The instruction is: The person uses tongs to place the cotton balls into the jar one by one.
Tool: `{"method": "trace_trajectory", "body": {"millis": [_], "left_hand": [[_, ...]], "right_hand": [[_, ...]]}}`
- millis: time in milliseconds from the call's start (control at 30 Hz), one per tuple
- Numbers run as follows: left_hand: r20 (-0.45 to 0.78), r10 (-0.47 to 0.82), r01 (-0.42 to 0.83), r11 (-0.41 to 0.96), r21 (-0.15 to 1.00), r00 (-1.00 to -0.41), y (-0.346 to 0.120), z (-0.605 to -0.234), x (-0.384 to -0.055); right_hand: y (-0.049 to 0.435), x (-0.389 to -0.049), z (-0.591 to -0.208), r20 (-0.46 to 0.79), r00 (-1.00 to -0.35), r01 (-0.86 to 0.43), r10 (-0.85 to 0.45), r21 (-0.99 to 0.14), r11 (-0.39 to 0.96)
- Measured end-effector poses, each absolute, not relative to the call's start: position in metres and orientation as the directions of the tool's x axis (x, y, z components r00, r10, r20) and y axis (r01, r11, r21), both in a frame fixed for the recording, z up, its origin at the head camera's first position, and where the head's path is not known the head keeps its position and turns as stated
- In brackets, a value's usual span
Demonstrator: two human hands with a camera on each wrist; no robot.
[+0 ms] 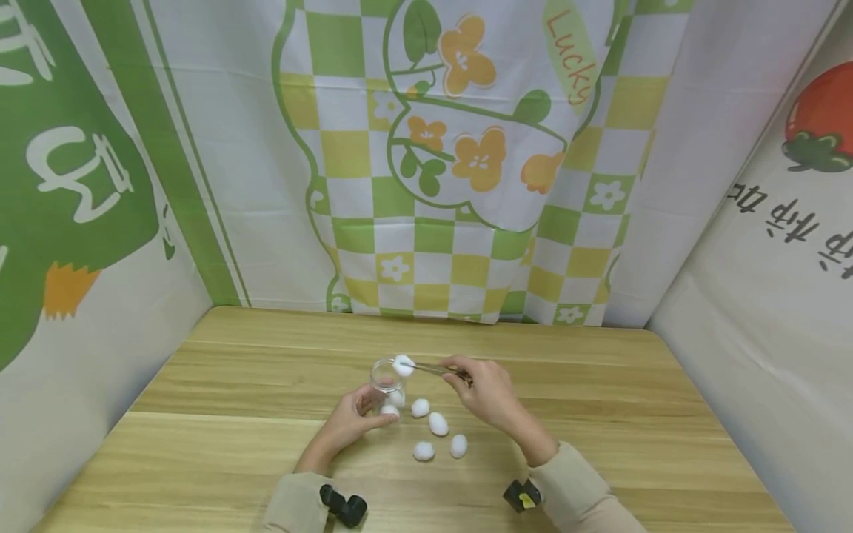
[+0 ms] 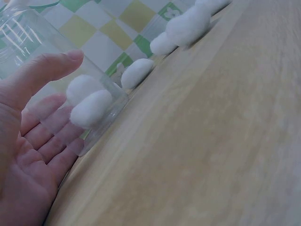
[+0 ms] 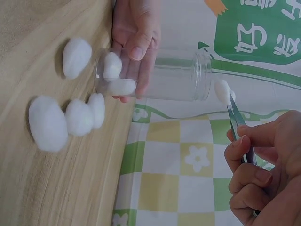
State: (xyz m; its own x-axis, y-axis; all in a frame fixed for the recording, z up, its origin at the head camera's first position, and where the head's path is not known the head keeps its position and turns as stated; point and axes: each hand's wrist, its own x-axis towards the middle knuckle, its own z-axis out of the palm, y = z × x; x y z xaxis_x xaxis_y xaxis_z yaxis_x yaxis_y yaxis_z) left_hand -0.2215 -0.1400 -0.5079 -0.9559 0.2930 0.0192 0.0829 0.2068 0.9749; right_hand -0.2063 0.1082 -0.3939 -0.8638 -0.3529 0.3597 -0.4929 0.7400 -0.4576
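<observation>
My left hand [image 1: 351, 422] holds a clear jar [image 3: 171, 77] upright on the table, thumb on one side and fingers around the other. Two white cotton balls [image 2: 91, 108] lie at the bottom of the jar, seen through its wall. In my right hand [image 1: 489, 390] a pair of metal tweezers [image 3: 242, 132] is pinched between thumb and fingers. The tweezer tips grip another cotton ball [image 3: 223, 92], which hangs just above the jar's open mouth. Several loose cotton balls [image 1: 437, 424] lie on the table to the right of the jar.
The wooden table [image 1: 266, 377] runs back to a patterned curtain [image 1: 440, 244] with green and yellow checks. Printed cloth walls [image 1: 766, 333] stand at both sides. A black wrist camera [image 1: 343, 506] sits on the left sleeve, another [image 1: 522, 494] on the right.
</observation>
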Motion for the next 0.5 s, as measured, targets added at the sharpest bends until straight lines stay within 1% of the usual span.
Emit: {"method": "trace_trajectory", "body": {"millis": [500], "left_hand": [[0.010, 0.282, 0.068, 0.198, 0.978, -0.959, -0.1400, -0.5088, -0.2217]], "right_hand": [[0.0977, -0.2066, -0.3960, 0.378, -0.852, -0.512, -0.362, -0.455, 0.729]]}}
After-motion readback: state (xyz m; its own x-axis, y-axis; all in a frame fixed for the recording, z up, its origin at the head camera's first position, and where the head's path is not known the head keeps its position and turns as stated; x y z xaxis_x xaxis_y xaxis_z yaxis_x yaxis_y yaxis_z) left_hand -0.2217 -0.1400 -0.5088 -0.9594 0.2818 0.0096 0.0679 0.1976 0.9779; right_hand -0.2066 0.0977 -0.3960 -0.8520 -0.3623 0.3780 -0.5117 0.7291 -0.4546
